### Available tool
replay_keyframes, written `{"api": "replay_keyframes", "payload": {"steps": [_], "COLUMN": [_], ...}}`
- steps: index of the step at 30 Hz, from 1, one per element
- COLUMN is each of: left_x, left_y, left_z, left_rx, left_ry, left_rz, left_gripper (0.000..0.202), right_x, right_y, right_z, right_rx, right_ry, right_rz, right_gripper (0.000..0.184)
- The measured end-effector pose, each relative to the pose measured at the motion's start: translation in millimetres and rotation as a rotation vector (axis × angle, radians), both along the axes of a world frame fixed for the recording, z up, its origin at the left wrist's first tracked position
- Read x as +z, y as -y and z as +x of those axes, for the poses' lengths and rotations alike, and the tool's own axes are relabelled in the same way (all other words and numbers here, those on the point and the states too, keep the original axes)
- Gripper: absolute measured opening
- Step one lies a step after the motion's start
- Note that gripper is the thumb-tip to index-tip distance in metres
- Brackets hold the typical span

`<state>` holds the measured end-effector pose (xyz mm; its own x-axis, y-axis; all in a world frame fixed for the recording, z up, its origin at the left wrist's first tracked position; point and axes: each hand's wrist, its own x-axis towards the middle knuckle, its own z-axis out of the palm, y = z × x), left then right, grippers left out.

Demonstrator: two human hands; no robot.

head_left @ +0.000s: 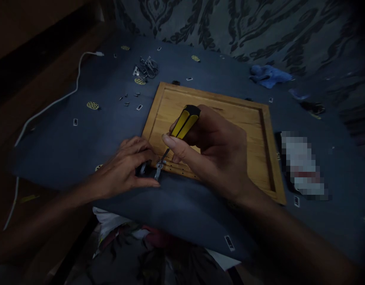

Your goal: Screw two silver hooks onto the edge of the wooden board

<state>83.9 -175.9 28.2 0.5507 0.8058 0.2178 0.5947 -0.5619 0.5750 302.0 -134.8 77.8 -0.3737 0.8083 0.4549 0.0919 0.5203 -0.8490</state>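
1. Crumpled patterned fabric (126, 245), nearest the camera, lying below the near edge of the work surface.
2. Blue cloth (66, 150), printed with small yellow ovals and white tags, covering the whole work surface.
3. Left hand (126, 170), palm down on the blue cloth at the near-left corner of the panel. The fingers are curled together and pinched on a small metal hinge (158, 169), pressing it against the panel's edge.
4. Right hand (212, 154), over the panel. The fingers are clamped around the handle of a screwdriver (184, 122), with the thumb stretched along it.
5. The screwdriver has a yellow and black handle. It is tilted, its shaft slanting down and left, and its tip meets the metal hinge.
6. Wooden panel (244, 114), light wood with a raised frame, lying flat on the blue cloth. There is a row of small holes along its near edge beside the metal hinge.
7. Loose screws (129, 99), scattered on the cloth beyond the panel's left corner.
8. Pile of metal fittings (147, 69), farther back on the left.
9. White cable (66, 95), trailing off the left side.
10. Blue rag (268, 75), bunched at the far right.
11. Dark curtain (230, 23) with a leaf pattern, behind everything.
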Motion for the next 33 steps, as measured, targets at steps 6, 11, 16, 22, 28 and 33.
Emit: {"api": "replay_keyframes", "payload": {"steps": [6,11,16,22,28,33], "left_x": [2.4,5.2,6.4,5.5,3.1,1.1], "left_y": [-1,-1,-1,-1,-1,0], "left_z": [0,1,1,2,2,1], "left_rx": [-0.012,-0.008,-0.003,0.008,0.013,0.009], "left_ry": [-0.008,-0.012,-0.004,-0.024,-0.022,0.011], "left_rz": [0.004,-0.024,-0.028,-0.033,-0.050,-0.029], "left_gripper": [0.047,0.045,0.045,0.044,0.047,0.048], "right_x": [16.0,12.6,16.3,18.4,7.0,15.9], "right_y": [-1,0,0,-1,7,4], "right_z": [10,8,10,13,1,4], "right_rx": [0.190,0.088,0.113,0.195,-0.029,-0.099], "right_ry": [0.091,0.096,0.121,0.145,0.024,-0.046], "right_rz": [-0.094,-0.035,-0.052,-0.067,0.049,0.011], "right_gripper": [0.010,0.015,0.016,0.008,0.014,0.023]}}
